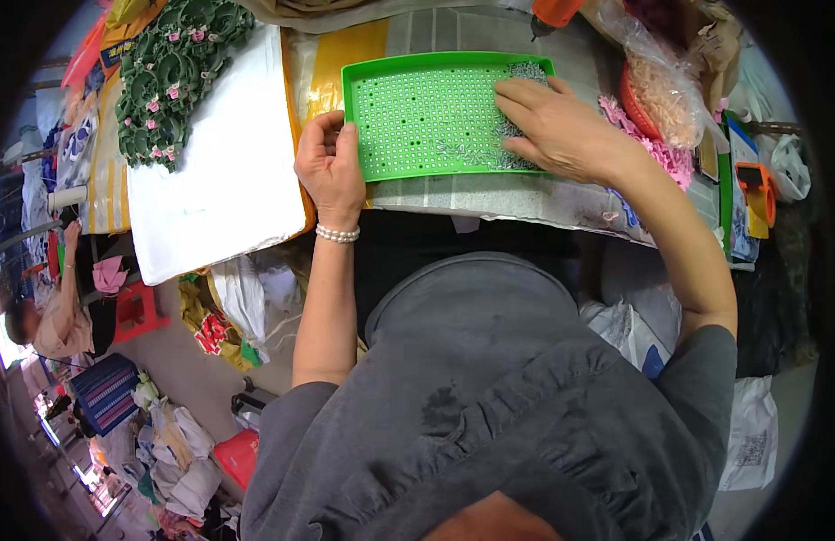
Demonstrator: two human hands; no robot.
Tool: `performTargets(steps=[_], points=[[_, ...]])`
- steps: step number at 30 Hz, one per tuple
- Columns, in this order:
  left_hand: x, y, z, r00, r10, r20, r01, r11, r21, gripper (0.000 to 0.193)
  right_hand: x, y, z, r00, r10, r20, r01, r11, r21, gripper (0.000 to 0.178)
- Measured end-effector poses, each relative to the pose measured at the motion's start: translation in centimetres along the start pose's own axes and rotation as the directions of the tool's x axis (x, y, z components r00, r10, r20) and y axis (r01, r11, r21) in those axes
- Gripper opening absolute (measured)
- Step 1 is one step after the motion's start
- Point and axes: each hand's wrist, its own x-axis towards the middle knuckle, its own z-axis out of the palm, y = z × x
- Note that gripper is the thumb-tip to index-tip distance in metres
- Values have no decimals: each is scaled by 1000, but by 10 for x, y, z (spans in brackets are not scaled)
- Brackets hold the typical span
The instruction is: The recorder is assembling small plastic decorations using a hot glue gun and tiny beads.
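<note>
A shallow green tray (407,169) with a grid of small holes lies on the table before me. My left hand (332,167) grips its left edge between thumb and curled fingers, a beaded bracelet (337,234) on that wrist. Over the tray's right end, my right hand (562,131) rests palm down, its fingers stretched and apart. Small silvery metal pieces (526,70) are heaped there, partly covered by that hand. More loose metal pieces (467,153) lie scattered along the near side; their exact kind is too small to tell.
Left of the tray is a white sheet (224,171) with green leafy pieces bearing pink flowers (174,81). Pink petals (656,149) and a bagged red basket (656,99) sit at the right. An orange-handled tool (555,13) lies at the back. Another person (61,316) works far left.
</note>
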Motion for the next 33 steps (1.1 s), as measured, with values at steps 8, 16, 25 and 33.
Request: performTargets(steps=[8, 16, 25, 33], points=[[-1, 1, 1, 1000, -11, -2, 11, 1000, -26, 12, 2, -30, -22, 986, -95, 136, 79, 990, 117, 45], [-2, 1, 1, 999, -46, 16, 47, 997, -56, 12, 23, -49, 23, 932, -253, -258, 329, 890, 317, 38], [-2, 2, 0, 999, -43, 9, 43, 999, -29, 11, -20, -25, -6, 986, -161, -31, 163, 947, 276, 31], [-2, 2, 0, 999, -35, 8, 35, 999, -27, 12, 1, -26, 6, 974, -167, -151, 188, 973, 138, 30]])
